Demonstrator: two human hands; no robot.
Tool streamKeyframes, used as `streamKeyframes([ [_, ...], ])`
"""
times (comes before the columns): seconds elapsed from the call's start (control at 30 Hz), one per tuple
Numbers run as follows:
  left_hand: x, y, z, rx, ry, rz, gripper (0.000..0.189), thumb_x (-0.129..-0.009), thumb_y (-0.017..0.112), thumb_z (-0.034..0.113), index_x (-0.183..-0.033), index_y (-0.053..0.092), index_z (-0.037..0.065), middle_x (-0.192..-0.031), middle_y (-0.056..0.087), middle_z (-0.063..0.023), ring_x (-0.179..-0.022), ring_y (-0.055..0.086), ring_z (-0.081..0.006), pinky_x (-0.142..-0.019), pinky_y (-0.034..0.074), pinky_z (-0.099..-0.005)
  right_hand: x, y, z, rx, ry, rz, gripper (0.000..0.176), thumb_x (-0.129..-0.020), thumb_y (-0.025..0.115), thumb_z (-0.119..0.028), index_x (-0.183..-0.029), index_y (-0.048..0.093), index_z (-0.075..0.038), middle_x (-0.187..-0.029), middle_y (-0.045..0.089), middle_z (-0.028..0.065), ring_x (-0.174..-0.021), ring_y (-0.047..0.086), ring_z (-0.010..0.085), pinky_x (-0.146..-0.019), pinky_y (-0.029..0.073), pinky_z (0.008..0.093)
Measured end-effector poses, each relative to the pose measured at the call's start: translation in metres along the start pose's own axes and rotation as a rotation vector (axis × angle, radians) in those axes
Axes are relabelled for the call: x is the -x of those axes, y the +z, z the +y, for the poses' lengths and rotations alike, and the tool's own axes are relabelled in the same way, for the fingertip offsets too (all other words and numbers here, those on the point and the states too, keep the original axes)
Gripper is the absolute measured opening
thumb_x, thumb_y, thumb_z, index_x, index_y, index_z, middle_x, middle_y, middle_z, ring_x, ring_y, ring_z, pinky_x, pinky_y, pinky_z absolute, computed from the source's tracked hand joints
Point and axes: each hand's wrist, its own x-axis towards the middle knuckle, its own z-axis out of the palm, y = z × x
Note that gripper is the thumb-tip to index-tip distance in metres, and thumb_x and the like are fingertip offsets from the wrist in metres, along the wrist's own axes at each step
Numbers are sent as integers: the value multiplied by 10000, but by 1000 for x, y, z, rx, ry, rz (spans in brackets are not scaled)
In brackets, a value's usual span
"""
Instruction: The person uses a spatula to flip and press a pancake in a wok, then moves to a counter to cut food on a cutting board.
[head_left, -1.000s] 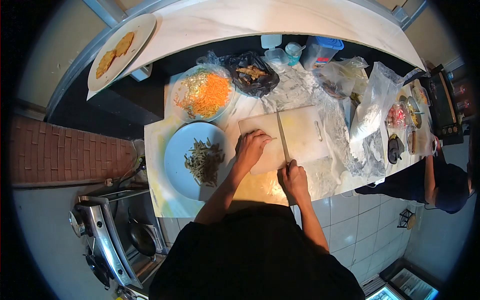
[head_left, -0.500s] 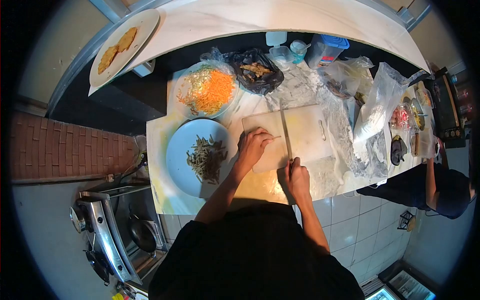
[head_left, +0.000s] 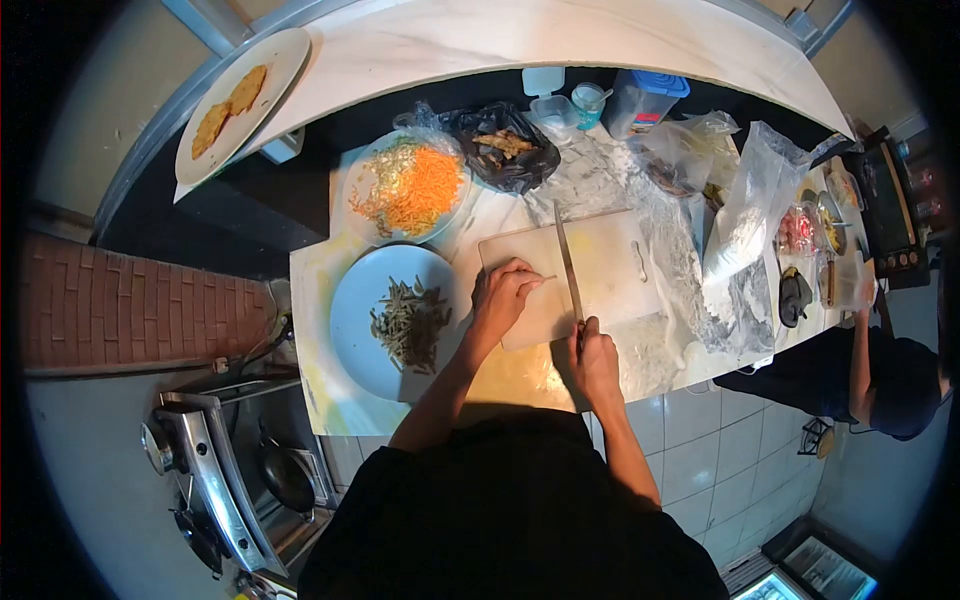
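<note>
My right hand is closed around the handle of a long knife, whose blade points away from me over a white cutting board. On the board's left part, my left hand has its fingers drawn together at a small thin strip of food. The strip's kind is too small to make out; its end lies just left of the blade. Left of the board, a blue plate holds a heap of greyish-green cut strips.
Behind the blue plate stands a plate of shredded orange and pale vegetables. A black plastic bag holds brown food pieces. A bag of white powder stands right. Stove lower left; another person at far right.
The whole view has shifted slightly to the left. Both hands stay in nearly the same place on the board, and the strip's visible end looks a little shorter.
</note>
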Motion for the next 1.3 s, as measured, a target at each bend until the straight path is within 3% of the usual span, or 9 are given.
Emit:
streamKeyframes([
  [0.57,-4,3,-8,-26,1,-19,124,-763,679,51,-875,725,78,-864,648,-102,-776,635,-279,-691,490,-352,1,11,5,23,-55,10,221,-880,514,-155,-895,483,64,-669,594,297,-644,604,462,-578,489,515],
  [0.77,-3,6,-13,-29,48,25,111,-760,677,73,-851,724,117,-848,646,-59,-745,630,-275,-663,489,-367,-3,8,-2,27,-10,-19,215,-907,489,-155,-900,477,59,-666,591,300,-639,597,469,-577,483,525],
  [1.3,-1,4,-12,-14,72,43,114,-740,697,48,-838,725,100,-848,644,-72,-754,633,-277,-663,492,-361,-2,23,-1,165,-13,-22,236,-839,557,-128,-926,464,70,-712,613,291,-667,631,433,-604,514,487],
])
